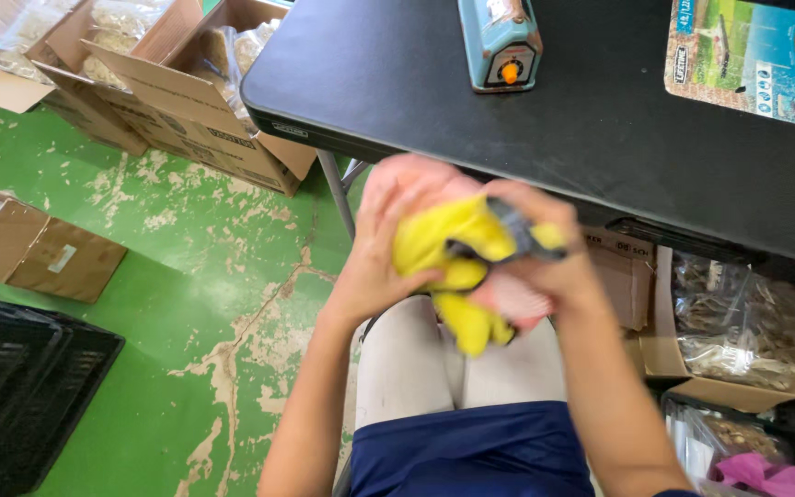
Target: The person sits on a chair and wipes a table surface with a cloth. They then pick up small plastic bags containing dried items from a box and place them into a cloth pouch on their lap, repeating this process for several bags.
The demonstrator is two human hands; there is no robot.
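Both of my hands are raised over my lap in front of the black table (618, 120), bunched around a yellow glove with a grey cuff (457, 253). My left hand (384, 244) grips the yellow fabric from the left side. My right hand (540, 271) is closed on the grey cuff and the glove's right part. A yellow finger of the glove hangs down between my wrists. Motion blurs the hands and the glove.
A blue heat sealer with an orange knob (502, 41) and a colourful printed card (752, 55) lie on the table. Open cardboard boxes of clear bags (177, 101) stand on the green floor at left, black crates (11, 387) lower left, more bagged goods (738, 322) at right.
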